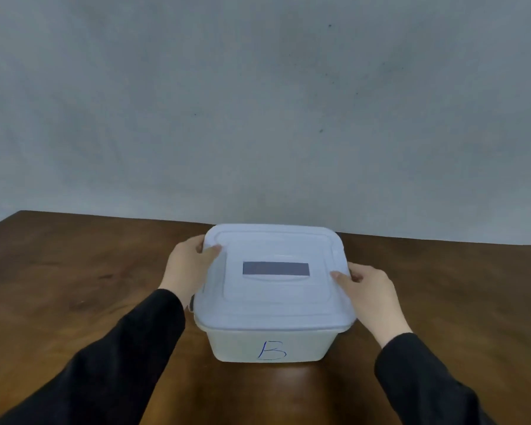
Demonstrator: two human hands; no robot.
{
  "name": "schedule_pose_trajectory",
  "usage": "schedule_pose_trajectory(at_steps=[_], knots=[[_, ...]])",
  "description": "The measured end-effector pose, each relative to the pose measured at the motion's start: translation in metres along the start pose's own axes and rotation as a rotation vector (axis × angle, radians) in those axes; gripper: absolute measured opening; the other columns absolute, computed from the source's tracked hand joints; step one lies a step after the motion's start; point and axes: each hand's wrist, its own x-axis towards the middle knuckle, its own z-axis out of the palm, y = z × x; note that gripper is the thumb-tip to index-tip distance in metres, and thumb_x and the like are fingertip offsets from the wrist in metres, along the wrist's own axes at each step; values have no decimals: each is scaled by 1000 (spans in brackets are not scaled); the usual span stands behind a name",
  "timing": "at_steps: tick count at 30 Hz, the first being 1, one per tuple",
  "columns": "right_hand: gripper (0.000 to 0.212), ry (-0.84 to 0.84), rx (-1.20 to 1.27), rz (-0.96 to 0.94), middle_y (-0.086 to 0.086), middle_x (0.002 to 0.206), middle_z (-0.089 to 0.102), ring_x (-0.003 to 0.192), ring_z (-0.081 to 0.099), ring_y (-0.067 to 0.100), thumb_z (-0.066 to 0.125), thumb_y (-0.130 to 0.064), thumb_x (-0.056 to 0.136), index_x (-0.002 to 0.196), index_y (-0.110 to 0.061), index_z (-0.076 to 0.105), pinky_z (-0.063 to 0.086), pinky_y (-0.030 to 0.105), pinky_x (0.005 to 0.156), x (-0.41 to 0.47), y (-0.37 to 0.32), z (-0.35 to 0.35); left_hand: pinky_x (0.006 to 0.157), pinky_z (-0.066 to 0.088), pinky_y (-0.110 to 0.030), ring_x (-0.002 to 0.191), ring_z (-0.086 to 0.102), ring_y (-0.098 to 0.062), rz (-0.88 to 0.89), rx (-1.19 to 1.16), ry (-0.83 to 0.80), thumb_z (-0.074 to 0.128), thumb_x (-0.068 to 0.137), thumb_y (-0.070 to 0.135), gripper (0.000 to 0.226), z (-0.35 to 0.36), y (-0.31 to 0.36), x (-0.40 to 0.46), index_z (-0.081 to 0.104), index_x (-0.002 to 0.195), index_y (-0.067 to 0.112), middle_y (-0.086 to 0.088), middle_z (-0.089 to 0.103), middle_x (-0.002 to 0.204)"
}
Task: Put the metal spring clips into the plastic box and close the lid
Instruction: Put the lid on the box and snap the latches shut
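A translucent white plastic box point(267, 345) marked with a blue "B" stands on the table in front of me. Its pale blue lid point(273, 299), with a dark rectangular label in the middle, lies on top of the box. My left hand point(187, 268) grips the lid's left edge, thumb on top. My right hand point(371, 296) grips the right edge the same way. No metal spring clips are visible; the inside of the box is hidden by the lid.
The box rests on a dark brown wooden table point(74, 286). A plain grey wall point(258, 102) rises right behind the table's far edge. Both my arms wear black sleeves.
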Motion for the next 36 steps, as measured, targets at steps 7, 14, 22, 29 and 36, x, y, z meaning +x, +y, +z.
schedule_pose_trajectory(at_steps=[7, 14, 22, 29, 36], knots=[[38, -70, -108, 67, -2, 120, 54, 85, 55, 10, 63, -38, 95, 127, -18, 68, 43, 17, 57, 10, 23, 5, 70, 53, -33, 89, 68, -22, -31, 173, -126, 51, 97, 35, 27, 13, -29, 12, 72, 108, 21, 2, 75, 93], [44, -98, 4, 173, -2, 126, 59, 95, 59, 13, 65, -41, 92, 131, -21, 55, 50, 23, 62, 23, 36, 8, 95, 45, -34, 134, 50, -24, -211, 110, -265, 59, 94, 47, 77, 4, -34, 7, 20, 159, 30, 3, 42, 156], [36, -268, 302, 450, 7, 99, 76, 93, 72, 28, 65, -47, 91, 109, -16, 68, 63, 46, 78, 25, 33, 4, 82, 55, -38, 106, 66, -27, -388, 33, -155, 59, 92, 55, 72, 8, -22, 5, 42, 148, 13, -5, 66, 125], [43, -309, 180, 175, -8, 112, 70, 98, 70, 15, 64, -49, 90, 127, -30, 53, 63, 35, 76, 13, 40, 11, 91, 57, -55, 100, 75, -30, -379, -235, -368, 76, 87, 31, 41, -6, -42, -11, 65, 123, 16, -7, 79, 108], [31, -180, 6, 19, -8, 102, 69, 88, 69, 13, 49, -38, 99, 128, -27, 52, 61, 33, 72, 16, 44, 32, 83, 59, -37, 103, 66, -21, -170, 102, -111, 52, 100, 31, 52, 15, -40, -1, 42, 150, 23, -1, 66, 126]])
